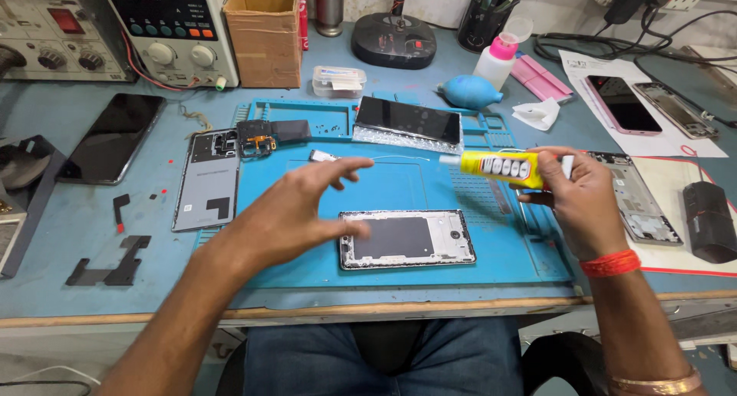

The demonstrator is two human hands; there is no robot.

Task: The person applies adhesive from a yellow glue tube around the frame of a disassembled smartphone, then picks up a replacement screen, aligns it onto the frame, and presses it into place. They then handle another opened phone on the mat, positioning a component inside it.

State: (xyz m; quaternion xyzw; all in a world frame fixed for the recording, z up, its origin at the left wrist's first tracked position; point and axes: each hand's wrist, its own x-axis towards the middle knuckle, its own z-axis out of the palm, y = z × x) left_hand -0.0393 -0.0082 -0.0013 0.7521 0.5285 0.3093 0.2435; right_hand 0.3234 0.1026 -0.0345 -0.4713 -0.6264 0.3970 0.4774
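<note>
Glossy yellow plastic glue tube; matt blue rubbery mat; bare metal phone frame; brown cardboard box.

Brightness: even and bright across the blue mat.
Source: probably overhead; no lamp is in view.
Shadows: soft and faint beneath the left hand.
Glare: pale sheen on the dark phone screen.
Blur: slight motion smear on the left fingers.
Distortion: wide-angle bending at the corners.
</note>
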